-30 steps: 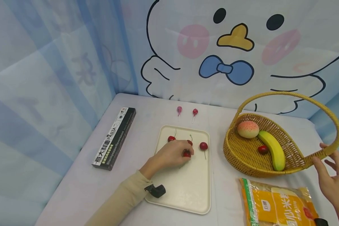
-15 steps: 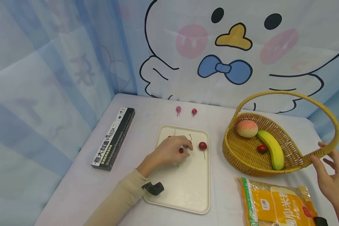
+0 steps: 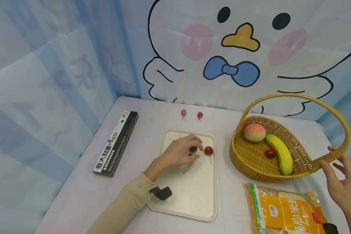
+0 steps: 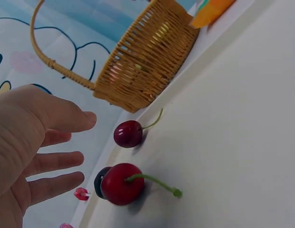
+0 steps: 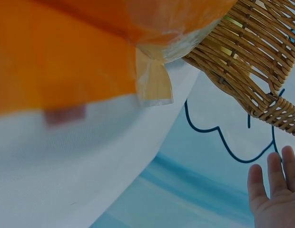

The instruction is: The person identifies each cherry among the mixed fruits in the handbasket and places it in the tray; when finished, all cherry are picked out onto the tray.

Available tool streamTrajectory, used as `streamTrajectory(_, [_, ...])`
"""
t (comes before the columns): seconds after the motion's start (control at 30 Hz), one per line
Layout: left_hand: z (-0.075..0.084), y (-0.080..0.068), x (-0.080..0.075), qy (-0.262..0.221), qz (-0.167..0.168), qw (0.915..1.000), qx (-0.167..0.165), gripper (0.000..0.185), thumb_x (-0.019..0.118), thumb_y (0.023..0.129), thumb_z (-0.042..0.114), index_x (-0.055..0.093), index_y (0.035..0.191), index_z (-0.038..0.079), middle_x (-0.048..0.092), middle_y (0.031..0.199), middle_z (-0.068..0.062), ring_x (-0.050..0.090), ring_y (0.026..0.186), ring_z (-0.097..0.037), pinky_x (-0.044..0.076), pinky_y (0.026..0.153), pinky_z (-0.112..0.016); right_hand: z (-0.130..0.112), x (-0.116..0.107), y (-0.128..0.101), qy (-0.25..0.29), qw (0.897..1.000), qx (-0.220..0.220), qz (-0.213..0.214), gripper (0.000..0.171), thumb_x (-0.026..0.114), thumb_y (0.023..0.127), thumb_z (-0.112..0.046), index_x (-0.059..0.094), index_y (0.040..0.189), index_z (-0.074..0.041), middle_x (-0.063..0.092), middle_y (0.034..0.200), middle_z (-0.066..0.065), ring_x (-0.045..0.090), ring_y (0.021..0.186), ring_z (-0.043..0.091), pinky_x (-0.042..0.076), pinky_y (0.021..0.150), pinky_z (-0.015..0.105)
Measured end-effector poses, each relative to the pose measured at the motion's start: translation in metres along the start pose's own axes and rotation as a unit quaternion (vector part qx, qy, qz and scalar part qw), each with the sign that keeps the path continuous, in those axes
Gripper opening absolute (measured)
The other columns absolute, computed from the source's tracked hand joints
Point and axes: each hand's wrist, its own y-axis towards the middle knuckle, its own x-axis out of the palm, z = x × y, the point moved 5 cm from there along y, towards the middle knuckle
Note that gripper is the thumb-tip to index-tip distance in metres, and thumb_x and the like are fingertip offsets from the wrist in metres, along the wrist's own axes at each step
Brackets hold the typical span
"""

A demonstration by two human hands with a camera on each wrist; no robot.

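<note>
My left hand (image 3: 176,152) is over the cream tray (image 3: 190,195), its fingers spread and holding nothing. Close by its fingers lie a cherry (image 4: 122,184) with a green stem and a dark round thing (image 4: 99,183) partly behind it. Another cherry (image 3: 209,150) rests farther right on the tray, and the hand hides part of the rest. At the right, my right hand (image 3: 343,182) holds the base of the handle of the wicker basket (image 3: 245,169) between thumb and fingers. Three of its fingers (image 5: 277,173) look straight in the right wrist view. Inside the basket are a peach (image 3: 254,132), banana (image 3: 279,154) and cherry (image 3: 270,153).
An orange food packet (image 3: 289,208) lies in front of the basket, near my right wrist. At the left stands a black and white pasta box (image 3: 116,143). Two lollipops, one pink (image 3: 183,112) and one red (image 3: 200,115), lie behind the tray.
My left hand has moved slightly toward the back of the tray and its fingers have spread from the cherry near them. The right hand keeps its place at the basket handle.
</note>
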Motion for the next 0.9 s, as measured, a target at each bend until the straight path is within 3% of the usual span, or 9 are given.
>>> streamTrajectory(0.2, [0.005,0.007,0.002,-0.024,0.014,0.9996,0.007,0.032,0.076,0.097,0.015,0.071,0.129,0.016,0.064,0.143,-0.002,0.069,0.123,-0.022,0.06,0.1,-0.036,0.0,0.0,0.001,-0.006,1.0,0.012,-0.008,0.054,0.054,0.11,-0.004,0.044,0.162,-0.016,0.044,0.167,0.014,0.03,0.163,0.013,0.02,0.13,0.017])
streamTrajectory(0.43, [0.017,0.015,0.005,-0.039,0.015,0.9991,0.012,0.04,0.077,0.098,0.017,0.066,0.136,0.018,0.065,0.143,0.0,0.068,0.122,-0.02,0.059,0.095,-0.028,-0.001,-0.002,0.0,-0.003,1.0,-0.006,-0.011,0.054,0.053,0.11,-0.004,0.043,0.162,-0.014,0.043,0.168,0.017,0.034,0.161,0.032,0.017,0.127,0.012])
streamTrajectory(0.63, [0.026,0.02,0.01,-0.055,0.026,0.9977,0.032,0.036,0.076,0.099,0.016,0.067,0.134,0.017,0.066,0.142,0.0,0.067,0.124,-0.02,0.057,0.105,-0.029,0.0,-0.002,0.0,-0.005,1.0,-0.008,-0.011,0.055,0.054,0.11,-0.004,0.043,0.162,-0.014,0.044,0.167,0.018,0.035,0.161,0.033,0.017,0.127,0.012])
streamTrajectory(0.9, [0.038,0.031,0.016,-0.085,0.047,0.9939,0.053,0.04,0.076,0.097,0.018,0.066,0.136,0.018,0.054,0.155,-0.006,0.057,0.142,-0.023,0.051,0.117,-0.037,0.0,-0.002,-0.001,-0.008,1.0,-0.004,-0.017,0.055,0.053,0.11,-0.004,0.041,0.163,-0.015,0.042,0.167,0.022,0.035,0.159,0.04,0.016,0.127,0.011])
